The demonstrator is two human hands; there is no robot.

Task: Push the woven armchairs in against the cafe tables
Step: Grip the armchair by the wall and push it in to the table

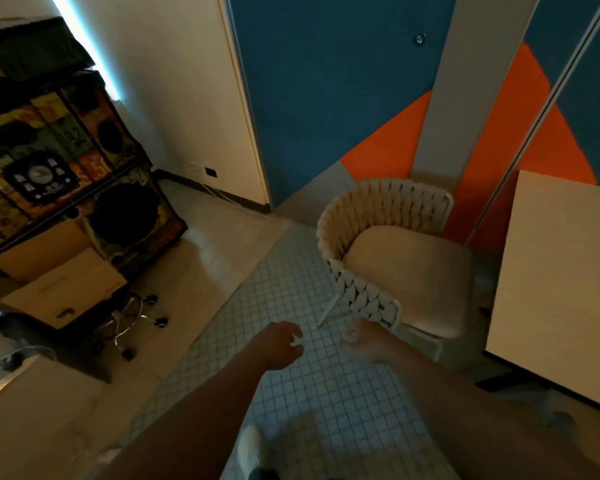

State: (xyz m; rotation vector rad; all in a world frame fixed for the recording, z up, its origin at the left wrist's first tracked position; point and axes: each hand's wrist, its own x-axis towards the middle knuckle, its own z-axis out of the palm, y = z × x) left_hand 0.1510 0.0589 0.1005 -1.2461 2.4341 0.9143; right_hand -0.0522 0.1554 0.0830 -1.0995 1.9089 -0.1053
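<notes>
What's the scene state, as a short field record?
armchair: woven, upright, seat facing the table
table: pale top, right of armchair, gap between them
left hand: loosely curled, holds nothing, short of armchair
right hand: loosely curled, holds nothing, near the armchair's front arm; contact unclear
floor: small square tiles
task: armchair not yet pushed in

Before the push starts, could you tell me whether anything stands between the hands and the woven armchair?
Nothing visible does: only tiled floor shows between the left hand, the right hand and the woven armchair.
</notes>
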